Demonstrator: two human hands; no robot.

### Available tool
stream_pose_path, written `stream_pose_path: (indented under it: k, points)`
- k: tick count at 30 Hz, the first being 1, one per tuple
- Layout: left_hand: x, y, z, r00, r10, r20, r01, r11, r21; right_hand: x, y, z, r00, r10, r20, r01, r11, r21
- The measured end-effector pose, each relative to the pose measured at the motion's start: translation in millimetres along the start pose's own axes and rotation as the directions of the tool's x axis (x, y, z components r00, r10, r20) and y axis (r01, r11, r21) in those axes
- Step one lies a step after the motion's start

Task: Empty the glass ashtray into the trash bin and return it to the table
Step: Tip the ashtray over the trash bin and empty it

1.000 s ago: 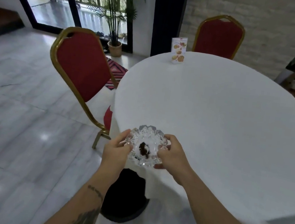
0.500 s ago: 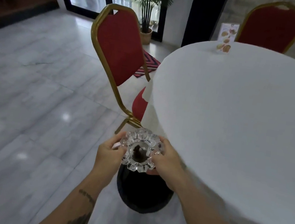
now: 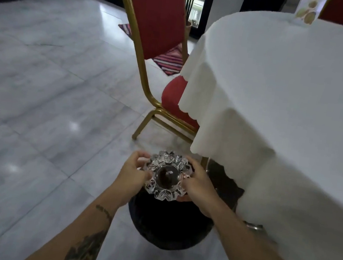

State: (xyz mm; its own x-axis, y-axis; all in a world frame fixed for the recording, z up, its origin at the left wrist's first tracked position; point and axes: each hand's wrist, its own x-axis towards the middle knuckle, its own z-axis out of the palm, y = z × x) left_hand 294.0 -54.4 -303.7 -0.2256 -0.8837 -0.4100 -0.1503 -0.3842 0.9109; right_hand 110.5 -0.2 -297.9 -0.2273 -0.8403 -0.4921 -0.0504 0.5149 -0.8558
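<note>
The scalloped glass ashtray (image 3: 167, 174) is upright, with dark ash in its bowl, and I hold it by both sides. My left hand (image 3: 133, 172) grips its left rim and my right hand (image 3: 199, 186) grips its right rim. It hangs above the near-left part of a black round trash bin (image 3: 169, 224) that stands on the floor, partly under the hanging cloth. The round table (image 3: 293, 85) with its white cloth is to the right, off which the ashtray has been lifted.
A red chair with a gold frame (image 3: 156, 46) stands tucked at the table's left, just behind the bin. A second red chair and a small menu card (image 3: 306, 11) are at the table's far side. Grey marble floor (image 3: 38, 100) spreads out to the left.
The ashtray has come off the table edge and down to above the bin, both hands still on it. My view has dropped and swung left toward the floor.
</note>
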Motion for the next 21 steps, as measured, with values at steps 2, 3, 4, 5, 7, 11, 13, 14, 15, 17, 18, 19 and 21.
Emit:
stream_pose_path:
  k: [2,3,4,5,7,11,13,14,15,17,18,19,21]
  points:
    - [16,-26,3,0.998,-0.008,0.07,0.01,1.0,-0.019,21,24,-1,1.0,-0.011,0.007,0.011,1.0,-0.011]
    - [24,-37,4,0.996,-0.007,0.094,0.008,1.0,-0.02,31,34,-1,1.0,-0.015,0.012,0.015,1.0,-0.016]
    - [31,-44,6,0.994,-0.007,0.106,0.009,1.0,-0.014,40,42,-3,1.0,-0.015,0.015,0.015,1.0,-0.021]
    - [38,-55,8,0.994,-0.006,0.108,0.007,1.0,-0.012,50,52,-2,1.0,-0.017,0.018,0.018,0.999,-0.028]
    - [50,-77,14,0.995,0.017,0.098,-0.016,1.0,-0.014,67,74,-2,0.999,-0.047,0.017,0.048,0.998,-0.041]
    - [71,-108,28,0.994,0.106,0.035,-0.107,0.994,0.016,95,115,-3,0.975,-0.217,-0.041,0.21,0.969,-0.127]
    - [80,-116,33,0.987,0.159,0.032,-0.16,0.986,0.047,104,129,-4,0.954,-0.292,-0.072,0.276,0.945,-0.175]
    - [83,-118,35,0.982,0.187,0.037,-0.189,0.979,0.073,107,133,-5,0.946,-0.314,-0.084,0.295,0.937,-0.188]
    - [85,-121,36,0.975,0.216,0.048,-0.221,0.969,0.114,108,137,-7,0.939,-0.33,-0.096,0.306,0.93,-0.202]
    - [86,-124,38,0.961,0.271,0.063,-0.278,0.938,0.209,106,141,-9,0.924,-0.365,-0.112,0.334,0.915,-0.228]
    - [86,-124,37,0.955,0.29,0.065,-0.297,0.926,0.231,104,141,-11,0.915,-0.386,-0.115,0.351,0.905,-0.241]
    - [85,-122,36,0.949,0.309,0.065,-0.315,0.919,0.237,101,139,-12,0.906,-0.408,-0.113,0.371,0.894,-0.252]
    - [83,-115,34,0.928,0.368,0.062,-0.372,0.894,0.252,96,133,-14,0.878,-0.465,-0.11,0.429,0.868,-0.25]
